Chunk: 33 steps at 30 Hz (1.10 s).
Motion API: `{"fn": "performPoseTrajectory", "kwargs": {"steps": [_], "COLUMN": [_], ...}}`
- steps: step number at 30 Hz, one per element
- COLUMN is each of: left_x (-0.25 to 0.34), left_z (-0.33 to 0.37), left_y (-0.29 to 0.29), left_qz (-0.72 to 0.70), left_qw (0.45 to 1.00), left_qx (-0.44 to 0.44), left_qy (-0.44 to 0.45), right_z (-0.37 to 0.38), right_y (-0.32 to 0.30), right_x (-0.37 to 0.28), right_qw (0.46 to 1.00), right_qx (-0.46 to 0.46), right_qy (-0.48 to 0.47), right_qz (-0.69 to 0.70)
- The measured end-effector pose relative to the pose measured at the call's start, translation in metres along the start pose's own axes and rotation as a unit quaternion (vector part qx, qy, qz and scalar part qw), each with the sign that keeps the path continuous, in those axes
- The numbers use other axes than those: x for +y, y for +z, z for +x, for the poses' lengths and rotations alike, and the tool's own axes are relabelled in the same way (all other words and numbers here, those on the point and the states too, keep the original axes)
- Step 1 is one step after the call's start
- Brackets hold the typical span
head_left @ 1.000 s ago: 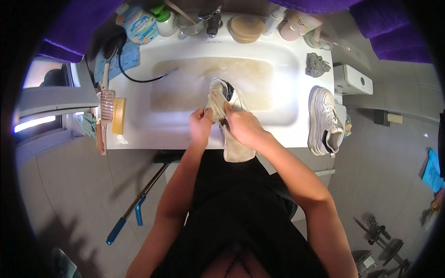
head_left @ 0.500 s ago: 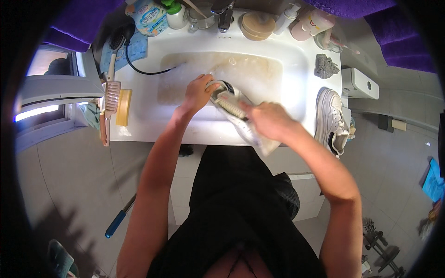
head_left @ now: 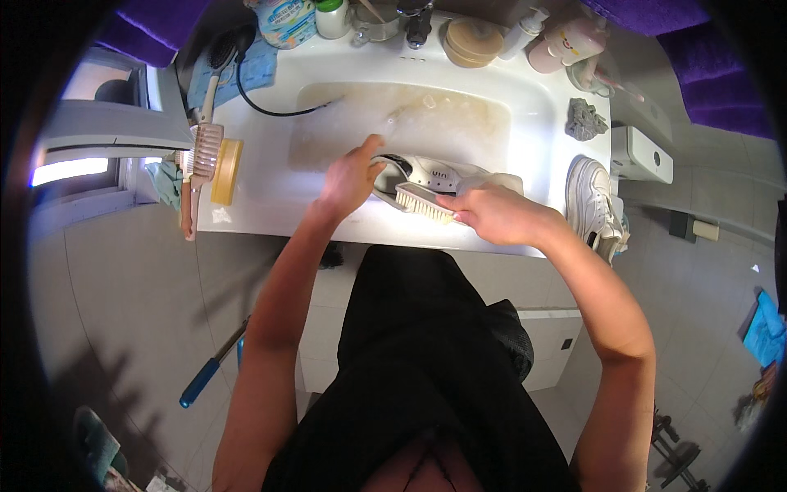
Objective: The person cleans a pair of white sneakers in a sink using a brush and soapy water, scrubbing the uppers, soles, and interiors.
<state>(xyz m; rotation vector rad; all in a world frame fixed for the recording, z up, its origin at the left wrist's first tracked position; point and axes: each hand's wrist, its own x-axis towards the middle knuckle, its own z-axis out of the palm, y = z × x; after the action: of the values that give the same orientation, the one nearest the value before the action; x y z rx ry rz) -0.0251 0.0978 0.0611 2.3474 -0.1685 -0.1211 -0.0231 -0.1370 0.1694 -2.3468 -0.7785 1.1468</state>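
Observation:
A white shoe (head_left: pixel 433 170) lies sideways over the near edge of the water-filled sink, its opening toward the left. At its heel end is my left hand (head_left: pixel 351 182), index finger stretched out over the water and thumb at the heel's edge; the other fingertips are partly hidden. My right hand (head_left: pixel 500 215) grips a scrub brush (head_left: pixel 422 203) with pale bristles. The brush lies across the near side of the shoe, bristles facing me. The right hand covers part of the shoe's toe half.
Cloudy brownish water fills the white sink (head_left: pixel 246 193). A second white shoe (head_left: pixel 592 201) stands at its right end, near a grey scrunchie (head_left: pixel 586 119). Left are a hairbrush (head_left: pixel 206 154) and a yellow bar (head_left: pixel 227 172). Bottles and a faucet (head_left: pixel 418 29) line the back.
The shoe has turned from slanting toward me to lying nearly level across the sink edge. My left index finger has lifted off the heel. The brush has moved to the shoe's near side.

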Motion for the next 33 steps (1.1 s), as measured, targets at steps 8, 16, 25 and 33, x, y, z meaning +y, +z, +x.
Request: {"fn": "performPoseTrajectory", "kwargs": {"steps": [8, 16, 25, 33], "left_x": [-0.033, -0.011, 0.026, 0.001], "left_z": [0.019, 0.021, 0.005, -0.013], "left_y": [0.012, 0.02, 0.008, 0.039], "left_qz": [-0.2, -0.13, -0.099, -0.207], "left_qw": [0.968, 0.985, 0.976, 0.964], "left_qx": [-0.149, -0.049, -0.092, -0.032], "left_qy": [-0.027, -0.098, -0.169, -0.161], "right_z": [-0.009, -0.013, -0.031, -0.014], "right_y": [0.009, 0.021, 0.049, 0.072], "right_x": [-0.01, -0.001, 0.014, 0.017], "right_qw": [0.999, 0.995, 0.975, 0.972], "right_qx": [0.006, 0.077, 0.154, 0.16], "right_qy": [0.027, 0.038, 0.06, 0.08], "right_qz": [0.02, -0.048, -0.146, -0.152]}}
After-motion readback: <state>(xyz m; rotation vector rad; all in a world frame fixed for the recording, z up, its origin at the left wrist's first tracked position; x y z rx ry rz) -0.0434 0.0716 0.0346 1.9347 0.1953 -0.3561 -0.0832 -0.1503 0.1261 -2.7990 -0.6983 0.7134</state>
